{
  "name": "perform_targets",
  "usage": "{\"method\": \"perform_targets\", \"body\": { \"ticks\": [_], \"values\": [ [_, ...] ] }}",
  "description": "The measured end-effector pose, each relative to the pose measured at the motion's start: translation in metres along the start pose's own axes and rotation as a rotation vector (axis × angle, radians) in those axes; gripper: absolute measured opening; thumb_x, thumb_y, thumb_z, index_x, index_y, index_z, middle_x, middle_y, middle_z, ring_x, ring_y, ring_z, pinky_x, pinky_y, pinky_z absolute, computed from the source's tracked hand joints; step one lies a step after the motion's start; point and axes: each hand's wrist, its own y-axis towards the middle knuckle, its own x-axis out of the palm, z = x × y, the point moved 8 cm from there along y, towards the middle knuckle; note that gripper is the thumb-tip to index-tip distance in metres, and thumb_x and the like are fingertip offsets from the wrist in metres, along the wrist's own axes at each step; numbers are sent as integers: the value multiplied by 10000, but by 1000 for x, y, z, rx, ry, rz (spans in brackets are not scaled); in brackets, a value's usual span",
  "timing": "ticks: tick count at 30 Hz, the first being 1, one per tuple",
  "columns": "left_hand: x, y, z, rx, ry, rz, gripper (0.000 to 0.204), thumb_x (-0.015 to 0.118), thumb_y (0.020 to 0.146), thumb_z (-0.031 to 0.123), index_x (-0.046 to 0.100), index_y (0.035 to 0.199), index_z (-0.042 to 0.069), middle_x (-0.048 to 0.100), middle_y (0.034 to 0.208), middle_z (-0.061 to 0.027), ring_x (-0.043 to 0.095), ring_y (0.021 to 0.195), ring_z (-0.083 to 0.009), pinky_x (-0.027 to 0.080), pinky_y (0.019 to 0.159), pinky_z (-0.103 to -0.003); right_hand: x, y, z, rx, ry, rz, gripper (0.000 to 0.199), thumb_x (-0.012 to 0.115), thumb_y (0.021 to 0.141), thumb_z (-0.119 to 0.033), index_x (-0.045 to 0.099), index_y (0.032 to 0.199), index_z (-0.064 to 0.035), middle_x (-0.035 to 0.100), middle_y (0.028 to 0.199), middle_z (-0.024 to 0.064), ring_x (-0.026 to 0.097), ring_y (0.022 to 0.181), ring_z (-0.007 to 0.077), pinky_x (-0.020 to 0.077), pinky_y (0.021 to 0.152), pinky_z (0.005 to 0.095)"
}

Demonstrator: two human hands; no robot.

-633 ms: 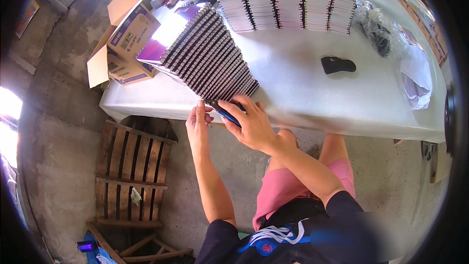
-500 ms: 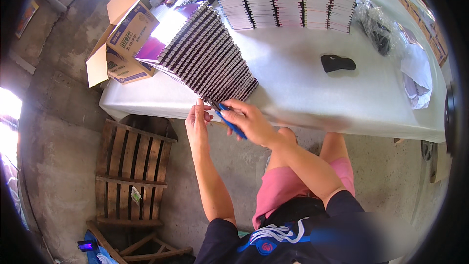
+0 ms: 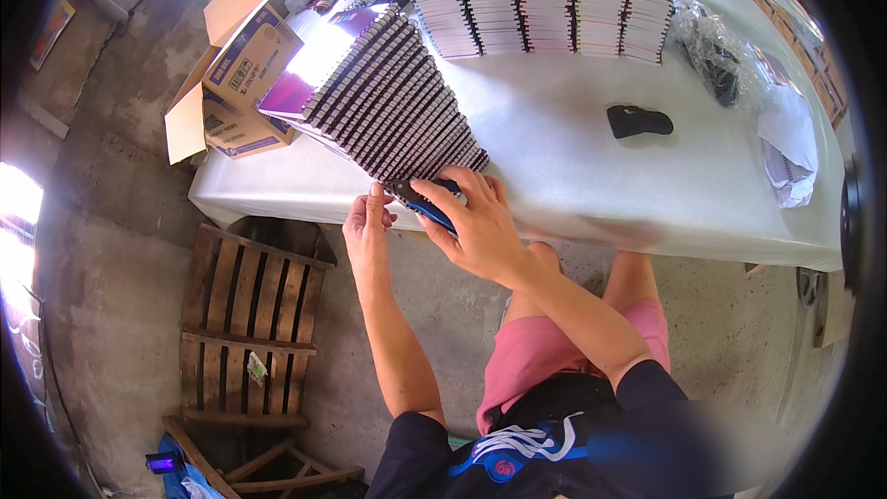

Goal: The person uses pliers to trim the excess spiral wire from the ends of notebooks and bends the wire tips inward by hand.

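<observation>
**Blue-handled pliers [image 3: 440, 216] at the foot of the notebook stack [image 3: 393, 97]**

The stack of spiral-bound notebooks stands near the front edge of the white-covered table [image 3: 573, 180], its dark coils facing the person and a purple cover on top. Both hands are at its foot, by the left end of the lowest coils.

The right hand [image 3: 482, 233] is just in front of the stack, its fingers and thumb wrapped around the pliers. The blue handles lie inside that grip, and the dark head points left, out past the fingers, close against the bottom coils. Whether the tips bite on a wire is too small to tell.

The left hand [image 3: 368, 233] is at the stack's lower left corner, thumb raised beside the pliers' head and the other fingers curled. Whether thumb and fingers pinch anything cannot be told.

Left of the stack is an open cardboard box [image 3: 248, 83]. To its right and further back stand tall rows of bound books [image 3: 550, 0]; a small black object [image 3: 639, 121] lies well to its right, with clear plastic wrapping [image 3: 707, 51] beyond that.
</observation>
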Motion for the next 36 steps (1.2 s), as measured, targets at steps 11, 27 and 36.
{"method": "perform_targets", "body": {
  "ticks": [11,27,36],
  "values": [
    [-4,2,-1,29,14,15,437,582,873,491,624,838,57,499,661,30,487,651,-69,330,603,-206,1,3,13,202,405,-98,362,649,818,-236,578,1153,-115,532,1033,104,552,927,261,424,803,406],
    [1,4,7,65,7,-4,446,568,871,512,608,825,71,500,662,23,478,663,-73,326,625,-230,17,6,12,272,611,-186,358,646,828,-254,560,1143,-107,524,1015,108,567,892,275,447,753,406],
    [-2,3,16,86,3,14,476,544,872,536,614,835,66,476,623,26,501,665,-85,318,628,-237,-18,12,-11,40,45,43,397,655,807,-236,550,1183,-162,483,1089,74,504,984,229,331,809,425]
  ]
}}
